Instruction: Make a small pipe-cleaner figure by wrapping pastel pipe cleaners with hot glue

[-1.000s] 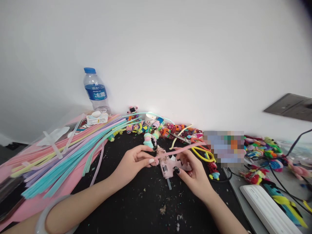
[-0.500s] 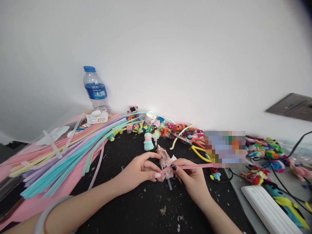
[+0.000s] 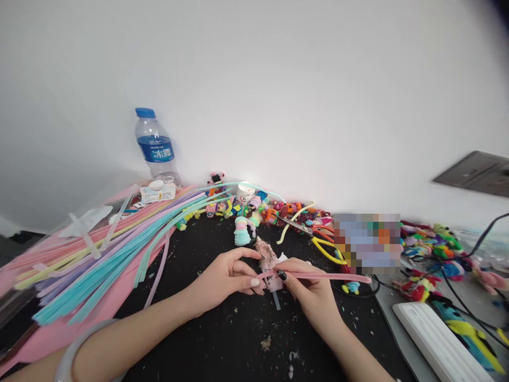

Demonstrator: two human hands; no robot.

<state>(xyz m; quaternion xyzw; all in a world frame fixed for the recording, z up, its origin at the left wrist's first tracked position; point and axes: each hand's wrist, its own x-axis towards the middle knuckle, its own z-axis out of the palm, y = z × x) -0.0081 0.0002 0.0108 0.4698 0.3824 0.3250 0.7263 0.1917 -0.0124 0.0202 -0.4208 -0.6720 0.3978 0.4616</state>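
Note:
My left hand [image 3: 226, 278] pinches the near end of a pink pipe cleaner [image 3: 330, 276] with thumb and fingers closed. My right hand [image 3: 310, 289] grips the same pipe cleaner just to the right, fingers curled round it. The pipe cleaner runs rightward, nearly level, to a tip near the blurred patch. Both hands hover over a pink glue gun [image 3: 270, 265] lying on the black table [image 3: 222, 339]. A small pastel pipe-cleaner figure [image 3: 242, 231] stands just beyond the hands.
A big sheaf of pastel pipe cleaners [image 3: 103, 249] lies at the left on pink sheets. A water bottle [image 3: 156, 148] stands at the wall. Coloured craft figures [image 3: 278, 212], scissors and yellow-handled pliers [image 3: 324, 248] lie behind. A white keyboard [image 3: 433, 339] and cables are at right.
Both hands have drawn nearer and lower. The pipe cleaner's free end has swung down from slanting up-right to almost level, and the pinch has shifted over the glue gun.

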